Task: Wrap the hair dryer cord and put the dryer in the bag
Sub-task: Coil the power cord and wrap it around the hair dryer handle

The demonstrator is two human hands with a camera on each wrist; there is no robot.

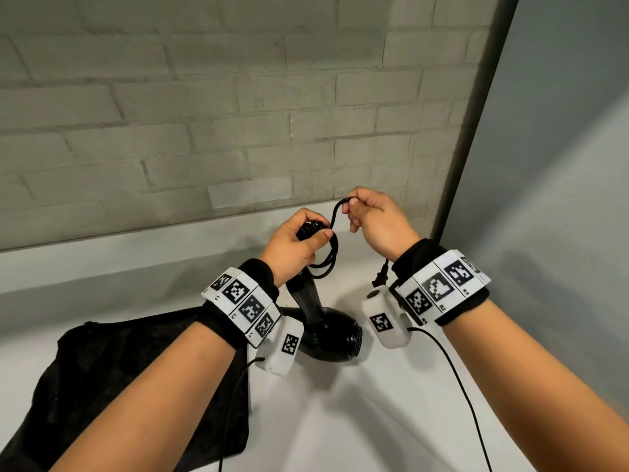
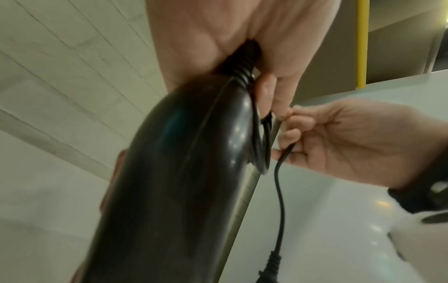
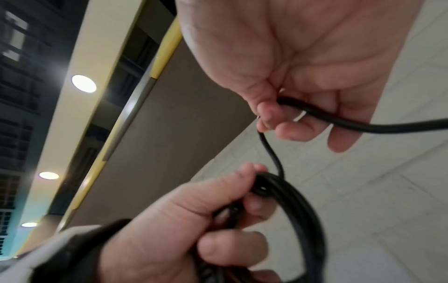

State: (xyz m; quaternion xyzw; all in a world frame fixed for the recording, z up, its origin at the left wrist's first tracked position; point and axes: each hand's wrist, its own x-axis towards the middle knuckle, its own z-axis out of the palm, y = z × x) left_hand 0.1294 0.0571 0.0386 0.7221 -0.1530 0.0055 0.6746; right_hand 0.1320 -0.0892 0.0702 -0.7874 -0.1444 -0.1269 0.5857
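We held the black hair dryer point(image 1: 326, 321) over the white table point(image 1: 374, 403) with its handle pointing up and its body hanging down, just beside the black bag point(image 1: 119, 369), which lay flat on the table on the dryer's left side. Our left hand point(image 1: 292, 247) was clenched around the top of the dryer's handle, and under its thumb it also pinned several loops of the black cord point(image 1: 328, 257) against the handle. The loops hung down on the dryer's right side. From the left wrist view the ribbed sleeve where the cord leaves the handle sat inside our palm.

Our right hand point(image 1: 377, 219) was raised just beside the dryer's handle top, its fingers curled and pinching a free stretch of cord between thumb and forefinger. From that pinch the cord curved down to the loops in our left hand. On the other side of the pinch the rest of the cord dropped below our right wrist and ended in the plug point(image 1: 381, 277), which dangled in the air near the dryer, above the table.
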